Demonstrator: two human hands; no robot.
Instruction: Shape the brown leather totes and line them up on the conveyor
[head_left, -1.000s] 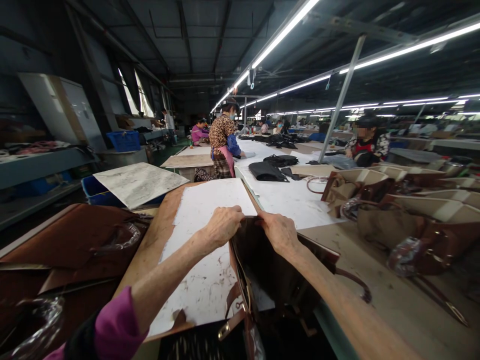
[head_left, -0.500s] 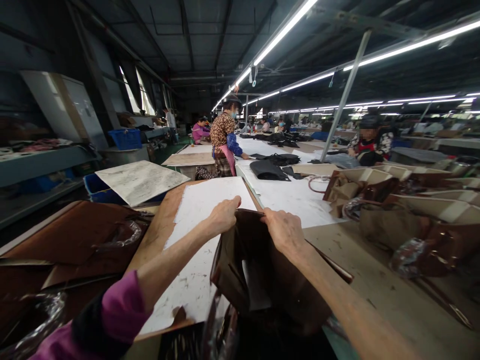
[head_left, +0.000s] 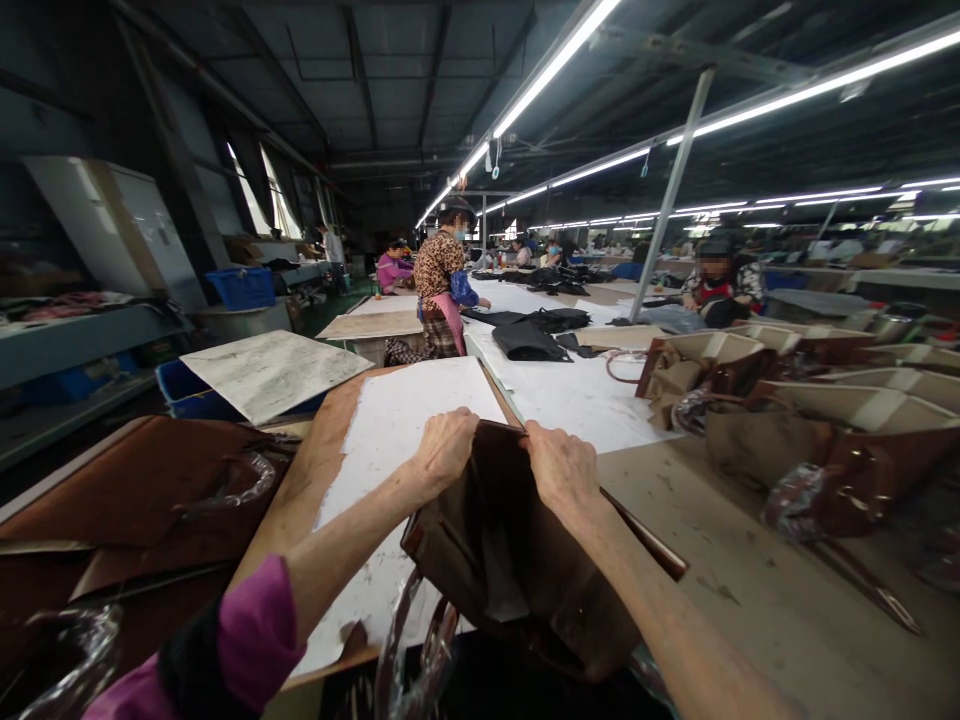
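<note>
A brown handbag (head_left: 555,560) hangs open toward me at the near edge of the table, its dark lining showing. My left hand (head_left: 448,447) grips the far rim at its left corner, fingers closed over the edge. On the same rim, a short way to the right, my right hand (head_left: 559,465) is closed too, thumb along the edge. A plastic-wrapped handle (head_left: 439,635) dangles below the bag's left side. White paper (head_left: 420,400) covers the board under and beyond my hands. The bag's bottom is partly hidden by my right forearm.
Brown bag pieces (head_left: 150,480) are stacked at left, with wrapped handles. Several brown bags (head_left: 862,450) stand open along the right. A pale board (head_left: 274,370) rests over a blue crate. Beyond, a person in a patterned top (head_left: 439,270) works by black pieces (head_left: 529,338).
My view has shifted slightly right. The bag has tipped and sits a little lower and further left, its body swung toward me. Both hands keep their hold on the rim.
</note>
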